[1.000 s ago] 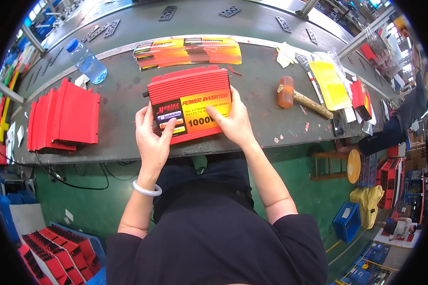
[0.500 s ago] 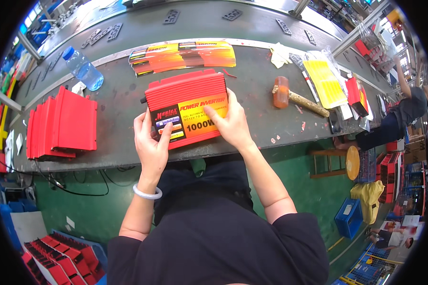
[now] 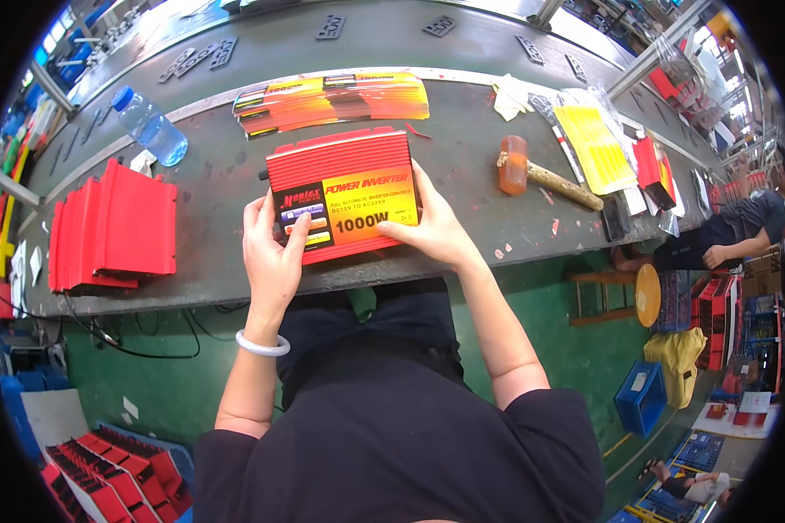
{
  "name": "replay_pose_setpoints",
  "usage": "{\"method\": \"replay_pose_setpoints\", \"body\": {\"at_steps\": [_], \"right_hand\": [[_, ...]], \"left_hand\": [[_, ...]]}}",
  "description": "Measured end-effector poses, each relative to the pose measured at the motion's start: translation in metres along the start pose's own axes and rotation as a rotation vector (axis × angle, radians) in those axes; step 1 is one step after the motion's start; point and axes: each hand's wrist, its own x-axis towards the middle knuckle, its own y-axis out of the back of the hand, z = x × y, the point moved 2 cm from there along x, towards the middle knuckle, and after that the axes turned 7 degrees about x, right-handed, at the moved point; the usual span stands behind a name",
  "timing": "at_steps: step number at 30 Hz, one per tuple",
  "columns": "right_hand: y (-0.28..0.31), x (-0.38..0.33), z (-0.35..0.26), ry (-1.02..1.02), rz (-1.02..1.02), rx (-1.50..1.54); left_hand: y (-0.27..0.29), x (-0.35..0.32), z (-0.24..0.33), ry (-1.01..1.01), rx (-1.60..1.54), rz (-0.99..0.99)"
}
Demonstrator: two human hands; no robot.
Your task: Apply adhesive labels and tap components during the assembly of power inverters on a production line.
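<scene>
Box (image 3: 344,193), red and ribbed, sits at twelve o'clock from the person's chest (image 3: 401,436), above the bench (image 3: 218,209), its long axis running roughly nine to three o'clock between two equally near hands. The left hand (image 3: 273,248) clasps its eight-o'clock side and the right hand (image 3: 434,225) its four-o'clock side, thumbs on the label (image 3: 371,196), other fingers partly hidden round the edges, forearms (image 3: 490,318) angling in from seven and five o'clock.

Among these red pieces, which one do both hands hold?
The ribbed red case with yellow and black label, between left hand and right hand; the red panels at left and the small red box at right are untouched.
</scene>
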Motion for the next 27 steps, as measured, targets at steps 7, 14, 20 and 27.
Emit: {"method": "replay_pose_setpoints", "body": {"at_steps": [7, 14, 20, 27], "right_hand": [[0.033, -0.005, 0.028, 0.068, -0.023, -0.044], [0.043, -0.022, 0.020, -0.070, 0.106, 0.582], [0.094, -0.076, 0.002, -0.025, 0.386, 0.722], [0.176, -0.138, 0.012, 0.101, 0.735, 0.979]], "left_hand": [[-0.012, 0.006, 0.004, -0.036, -0.062, -0.094], [-0.018, 0.023, 0.041, -0.049, -0.320, -0.336], [-0.050, 0.055, 0.090, -0.390, -0.171, -0.506], [-0.067, 0.049, 0.081, -0.314, -0.195, -0.590]]}}
